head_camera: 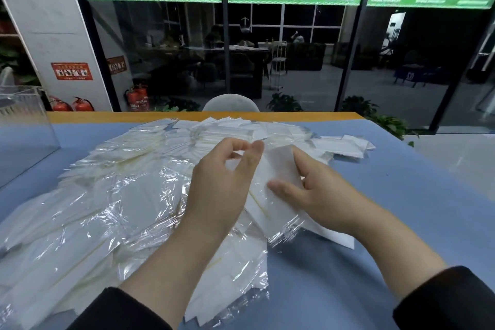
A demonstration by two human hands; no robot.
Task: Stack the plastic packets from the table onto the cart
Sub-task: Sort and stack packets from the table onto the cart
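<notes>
I see a blue-covered counter (401, 195) with an orange far edge. Clear plastic packets (107, 209) sprawl across its left and centre; a clear box (24, 128) stands at left.

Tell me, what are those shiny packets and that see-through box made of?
The packets look like thin clear plastic film, glossy and crinkly with bright glints, over white sheets, probably paper. The box at the left looks like stiff clear plastic, maybe acrylic, though it could be glass: smooth flat walls and straight edges.
</notes>
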